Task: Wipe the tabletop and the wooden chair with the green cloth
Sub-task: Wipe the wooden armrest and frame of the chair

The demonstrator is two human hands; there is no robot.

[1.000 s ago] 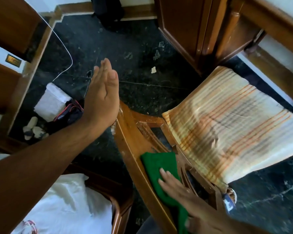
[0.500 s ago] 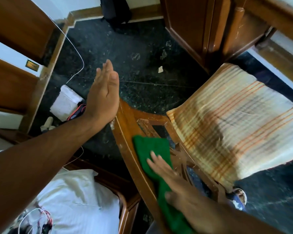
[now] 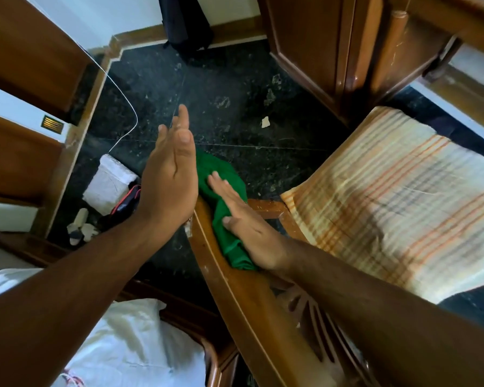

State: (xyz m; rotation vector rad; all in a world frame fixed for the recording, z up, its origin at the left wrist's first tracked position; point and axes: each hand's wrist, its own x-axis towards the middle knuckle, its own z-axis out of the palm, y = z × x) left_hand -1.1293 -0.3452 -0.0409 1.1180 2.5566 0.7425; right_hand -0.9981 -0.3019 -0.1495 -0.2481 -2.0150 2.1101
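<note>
While our right hand (image 3: 246,227) presses flat, fingers extended, on the cloth (image 3: 224,208) atop the chair (image 3: 235,297) back, our left hand (image 3: 171,180) hovers open, gripping nothing.

Your right hand (image 3: 245,233) lies flat, fingers straight, pressing the green cloth (image 3: 224,219) onto the curved top rail of the wooden chair (image 3: 252,311). The cloth bunches out past your fingertips, hanging over the rail's far end above the dark stone floor (image 3: 235,93). Your left hand (image 3: 171,177) is up in the air, flat and edge-on, fingers together, holding nothing, just beside the cloth. To the right of the rail sits the chair's striped cushion (image 3: 397,196). A white cable (image 3: 129,107) curls across the floor at left, down to a white bundle (image 3: 109,182) by the wall. White bedding (image 3: 129,344) lies at lower left.
</note>
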